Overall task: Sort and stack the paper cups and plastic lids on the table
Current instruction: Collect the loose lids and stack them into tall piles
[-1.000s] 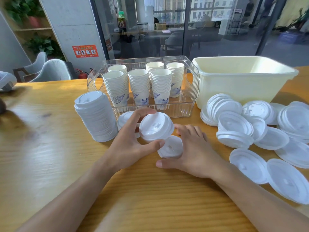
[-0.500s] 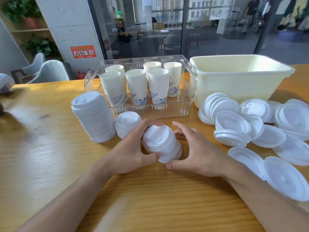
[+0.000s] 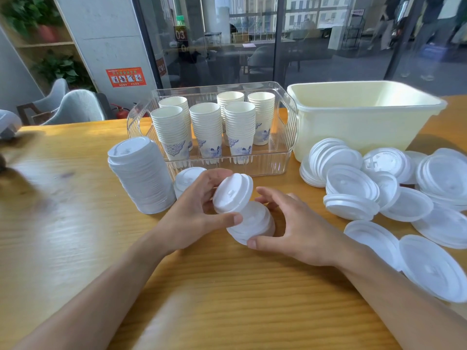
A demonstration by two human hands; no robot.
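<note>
Left hand grips tilted lid, now lifted off small lid stack on desk; right hand cups that stack, its far side hidden.

Glossy grained wood worktop; on it, matt white plastic lids, clear ribbed plastic tray, paper cups.

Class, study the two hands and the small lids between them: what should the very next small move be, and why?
Probably lower and level the tilted lid that the left hand pinches, seating it onto the small stack steadied by the right hand. It sits askew just above that stack, not yet nested, and the task is stacking like lids.
</note>
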